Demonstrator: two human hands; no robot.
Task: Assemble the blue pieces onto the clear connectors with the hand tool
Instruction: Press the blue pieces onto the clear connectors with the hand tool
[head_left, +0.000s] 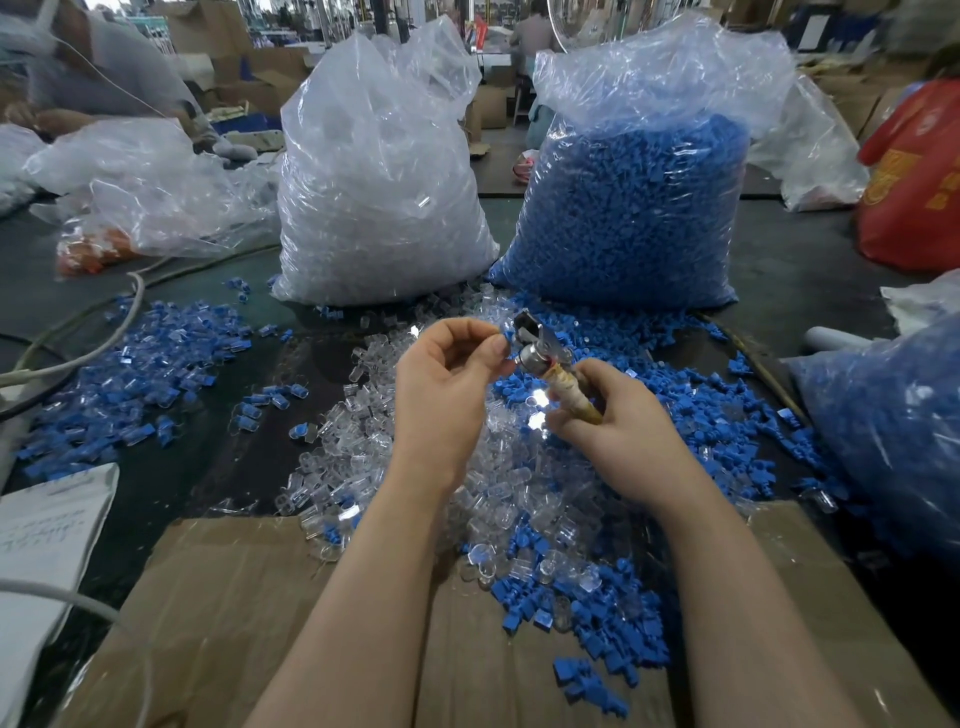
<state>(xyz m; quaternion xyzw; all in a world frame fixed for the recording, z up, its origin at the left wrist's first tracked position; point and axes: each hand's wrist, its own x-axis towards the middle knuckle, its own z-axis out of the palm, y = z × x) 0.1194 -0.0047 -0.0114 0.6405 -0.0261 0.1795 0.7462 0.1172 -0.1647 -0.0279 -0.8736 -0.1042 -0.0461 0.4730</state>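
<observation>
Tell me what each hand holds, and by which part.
Right hand grips the hand tool by its wrapped handle. Left hand pinches something small at the tool's metal head; what it is cannot be told.

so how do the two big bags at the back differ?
The left bag holds clear connectors; the right bag holds blue pieces. The left bag's top rises to a peak; the right bag's top spreads wider. Both are clear plastic, stand upright side by side on the table, and have loose parts spilled at their bases.
</observation>
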